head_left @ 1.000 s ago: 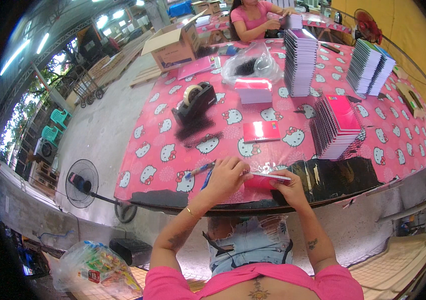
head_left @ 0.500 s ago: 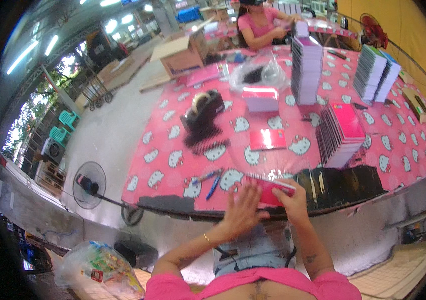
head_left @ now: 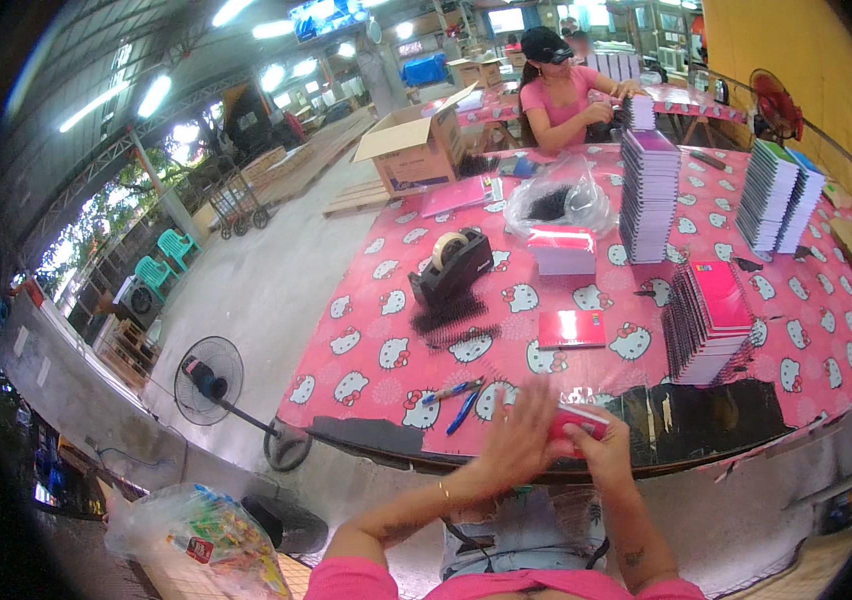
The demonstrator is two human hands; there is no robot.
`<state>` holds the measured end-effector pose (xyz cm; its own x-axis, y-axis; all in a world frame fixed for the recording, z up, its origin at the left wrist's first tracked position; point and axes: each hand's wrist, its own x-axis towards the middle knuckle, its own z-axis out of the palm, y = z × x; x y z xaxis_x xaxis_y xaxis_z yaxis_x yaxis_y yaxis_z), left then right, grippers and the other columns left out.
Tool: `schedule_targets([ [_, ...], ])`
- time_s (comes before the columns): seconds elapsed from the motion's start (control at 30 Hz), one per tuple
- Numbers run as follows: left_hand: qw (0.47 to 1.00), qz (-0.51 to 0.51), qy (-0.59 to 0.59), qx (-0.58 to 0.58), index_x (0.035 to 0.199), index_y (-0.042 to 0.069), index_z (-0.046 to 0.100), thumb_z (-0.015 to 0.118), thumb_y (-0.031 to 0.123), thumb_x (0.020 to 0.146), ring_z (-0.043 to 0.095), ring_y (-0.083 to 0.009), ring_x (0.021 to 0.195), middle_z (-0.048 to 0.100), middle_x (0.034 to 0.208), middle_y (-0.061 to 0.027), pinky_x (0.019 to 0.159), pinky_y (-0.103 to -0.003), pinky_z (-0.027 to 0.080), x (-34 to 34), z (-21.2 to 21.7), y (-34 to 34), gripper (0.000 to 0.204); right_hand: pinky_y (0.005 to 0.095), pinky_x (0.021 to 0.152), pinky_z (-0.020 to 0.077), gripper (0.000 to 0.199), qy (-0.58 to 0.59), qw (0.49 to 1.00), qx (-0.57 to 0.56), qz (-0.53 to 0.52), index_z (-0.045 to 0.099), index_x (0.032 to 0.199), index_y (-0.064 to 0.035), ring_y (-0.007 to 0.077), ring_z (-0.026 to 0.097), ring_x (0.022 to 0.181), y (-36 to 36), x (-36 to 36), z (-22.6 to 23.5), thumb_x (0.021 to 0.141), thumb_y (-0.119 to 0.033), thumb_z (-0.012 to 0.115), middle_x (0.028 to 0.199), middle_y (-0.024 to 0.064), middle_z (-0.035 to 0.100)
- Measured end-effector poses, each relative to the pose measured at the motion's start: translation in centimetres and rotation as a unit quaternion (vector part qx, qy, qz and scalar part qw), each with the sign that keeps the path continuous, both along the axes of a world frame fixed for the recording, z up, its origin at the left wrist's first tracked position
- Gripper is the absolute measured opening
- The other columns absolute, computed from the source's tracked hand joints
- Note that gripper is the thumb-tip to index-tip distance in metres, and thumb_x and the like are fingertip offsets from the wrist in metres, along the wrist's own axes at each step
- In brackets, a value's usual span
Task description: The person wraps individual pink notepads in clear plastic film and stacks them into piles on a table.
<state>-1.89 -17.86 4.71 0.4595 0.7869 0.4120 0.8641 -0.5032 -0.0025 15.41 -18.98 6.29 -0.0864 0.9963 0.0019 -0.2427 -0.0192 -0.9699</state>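
A small red-covered notebook (head_left: 591,421) sits in the person's grip just above the near edge of the table, its pale page edges turned partly into view. The right hand (head_left: 606,452) is clamped on the notebook's right end, thumb over the cover and the other fingers apparently beneath; the left hand (head_left: 524,440) lies across its left part with the fingers held straight and together, too blurred to tell whether the palm presses the cover or only skims it. The notebook should be light enough for one hand, with a block of pages that bends a little and a cover that may prove slick, judging by the glare on the similar flat red booklet (head_left: 572,330) beyond the grip. A pinch through the full thickness near an end looks surest, since lifting by the cover alone could fan or crease the pages; its binding is hidden, and any wire there would probably dent if squeezed. Left of the grip lie a blue pen (head_left: 463,412) and a second pen-like tool (head_left: 454,391), near each other. Farther off, ahead and to the left, dark binding coils (head_left: 461,335) lie before a black tape dispenser (head_left: 461,268). To the right and ahead stands a stack of red spiral notebooks (head_left: 724,300), coil edges facing left. Well beyond the grip, past a tall notebook stack (head_left: 648,205), a co-worker (head_left: 561,105) in pink handles another pile.
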Motion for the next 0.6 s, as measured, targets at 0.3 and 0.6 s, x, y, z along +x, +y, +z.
schedule_targets([
  [0.3, 0.998, -0.058, 0.003, 0.028, 0.153, -0.005, 0.025, 0.039, 0.063, 0.096, 0.008, -0.0394, 0.153, 0.020, 0.161, -0.0268, 0.118, -0.060, -0.001, 1.0, -1.7, -1.9, 0.091, 0.0249, 0.085, 0.0527, 0.035, 0.040, 0.999, 0.005, 0.033, 0.066, 0.124, 0.0018, 0.0100, 0.064, 0.095, 0.2, 0.9, -0.5, 0.089, 0.003, 0.068, 0.106, 0.0052, 0.071],
  [0.6, 0.986, -0.156, -0.048, 0.022, 0.155, -0.002, 0.023, 0.037, 0.058, 0.099, 0.010, -0.0354, 0.153, 0.017, 0.163, -0.0210, 0.118, -0.059, -0.001, 1.7, -3.8, -3.0, 0.083, 0.0244, 0.084, 0.0522, 0.048, 0.023, 0.999, 0.039, 0.026, 0.056, 0.138, -0.0004, 0.0088, 0.061, 0.097, 1.2, 1.9, -1.6, 0.091, 0.003, 0.066, 0.116, 0.0068, 0.068],
])
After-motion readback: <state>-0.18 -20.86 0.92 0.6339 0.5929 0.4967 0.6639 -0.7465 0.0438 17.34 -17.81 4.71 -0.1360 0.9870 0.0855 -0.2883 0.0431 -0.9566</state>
